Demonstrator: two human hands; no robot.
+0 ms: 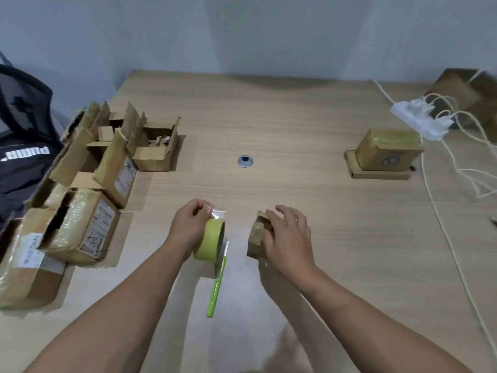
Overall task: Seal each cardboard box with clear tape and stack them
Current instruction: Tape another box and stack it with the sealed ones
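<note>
A person's two bare arms reach over a wooden table (295, 125). Far left of the hands, a black bag (24, 146) sits off the table's left edge, beside a crowded pile of cardboard boxes (88, 184) with their flaps up. The open box (156, 146) farthest back in the pile holds crumpled paper. The left hand (188, 227) grips a yellow-green tape roll (211, 240), fingers curled round it and pinching the loose clear tape end (216, 212) above the roll. Just below the roll lies a slim green tool (216, 289). A short gap to the right, the right hand (289, 238) rests with relaxed fingers laid over a small box (256, 238), gripping nothing. Beyond both hands the tabletop is open around a round metal cable hole (245, 161). Well to the right stand two stacked boxes (387, 152), the upper one wrapped in tape, near a white power strip (419, 119) whose cables (435, 211) trail along the right edge.
</note>
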